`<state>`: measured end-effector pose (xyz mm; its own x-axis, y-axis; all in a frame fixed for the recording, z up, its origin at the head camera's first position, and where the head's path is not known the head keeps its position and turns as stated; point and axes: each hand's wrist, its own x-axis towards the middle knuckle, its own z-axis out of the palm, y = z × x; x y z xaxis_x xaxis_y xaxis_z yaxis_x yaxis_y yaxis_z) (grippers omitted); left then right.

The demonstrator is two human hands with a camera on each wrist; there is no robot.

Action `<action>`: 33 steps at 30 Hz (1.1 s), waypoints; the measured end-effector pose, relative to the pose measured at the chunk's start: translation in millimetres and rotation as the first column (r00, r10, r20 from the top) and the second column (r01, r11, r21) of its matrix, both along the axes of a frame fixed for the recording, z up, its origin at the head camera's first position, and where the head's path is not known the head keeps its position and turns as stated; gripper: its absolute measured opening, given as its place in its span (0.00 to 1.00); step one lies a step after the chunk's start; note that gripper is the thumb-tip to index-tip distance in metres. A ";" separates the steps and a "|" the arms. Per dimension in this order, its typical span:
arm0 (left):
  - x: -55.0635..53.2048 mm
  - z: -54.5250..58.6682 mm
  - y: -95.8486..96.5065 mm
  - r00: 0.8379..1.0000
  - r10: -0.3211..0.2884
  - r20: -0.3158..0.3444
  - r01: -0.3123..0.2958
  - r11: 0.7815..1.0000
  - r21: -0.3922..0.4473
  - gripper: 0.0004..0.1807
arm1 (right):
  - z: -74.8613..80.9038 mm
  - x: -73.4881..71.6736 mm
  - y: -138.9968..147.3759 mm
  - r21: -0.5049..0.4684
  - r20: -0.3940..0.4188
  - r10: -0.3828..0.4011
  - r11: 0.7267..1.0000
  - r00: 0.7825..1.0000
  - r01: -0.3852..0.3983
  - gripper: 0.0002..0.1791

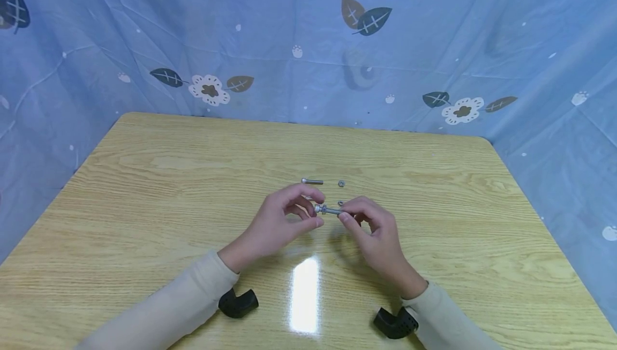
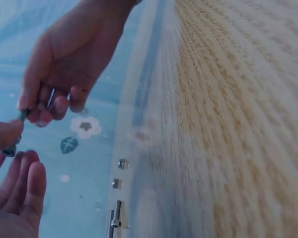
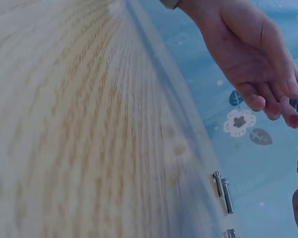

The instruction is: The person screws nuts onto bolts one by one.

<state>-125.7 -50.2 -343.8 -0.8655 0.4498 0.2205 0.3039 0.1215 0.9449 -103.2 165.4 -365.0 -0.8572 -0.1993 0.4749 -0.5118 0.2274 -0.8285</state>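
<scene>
A bolt (image 1: 332,211) is pinched at its shank by the right hand (image 1: 378,235), over the table (image 1: 193,178); a nut (image 1: 324,209) is threaded near its head. The left hand (image 1: 277,224) is spread around the head; contact cannot be told. Beyond, two loose bolts (image 1: 313,181) and two loose nuts (image 1: 341,183) are seen, backed by printed cloth (image 1: 270,28).

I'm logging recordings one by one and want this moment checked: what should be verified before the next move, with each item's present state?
1. Right hand holds the bolt: ok, pinching its threaded end.
2. Nut on that bolt: ok, around the shank near the head.
3. Left hand gripping the bolt head: not ok; thumb and forefinger stand apart around it.
4. Nut's tightness: cannot tell.
5. Two loose bolts on the table: ok, lying side by side.
6. Two loose nuts: ok, on the table.
</scene>
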 end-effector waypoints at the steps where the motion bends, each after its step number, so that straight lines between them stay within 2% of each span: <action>1: 0.3 0.0 0.2 1.000 -0.007 -0.007 0.007 1.000 0.005 0.16 | 0.6 0.6 -0.4 -0.002 0.005 0.006 1.000 1.000 -0.006 0.08; 6: 1.7 1.3 0.8 0.999 -0.020 -0.025 0.021 1.000 0.020 0.11 | 2.2 2.1 -1.8 -0.010 0.006 0.026 1.000 1.000 -0.026 0.09; 12: 3.2 2.6 0.5 0.998 -0.009 -0.062 0.010 1.000 0.017 0.09 | 2.9 1.7 -2.0 0.015 0.012 0.030 0.999 0.999 -0.030 0.09; 16: 4.2 3.3 0.5 0.998 -0.005 -0.059 0.006 1.000 0.018 0.08 | 2.6 1.1 -2.4 0.027 -0.006 0.028 0.999 1.000 -0.028 0.09; 23: 4.6 2.6 1.5 0.998 0.019 -0.057 -0.021 0.999 -0.036 0.05 | 1.0 0.4 -3.0 -0.002 -0.050 0.023 1.000 0.998 -0.023 0.10; 29: 3.2 0.2 1.9 0.991 0.010 -0.135 -0.017 0.999 -0.048 0.14 | 0.6 0.6 -2.8 0.001 -0.047 0.012 1.000 0.999 -0.012 0.10; 33: 3.1 0.5 1.6 0.985 0.009 -0.175 -0.017 0.999 -0.047 0.11 | 0.3 0.1 -3.1 0.004 -0.050 0.008 1.000 0.999 -0.008 0.10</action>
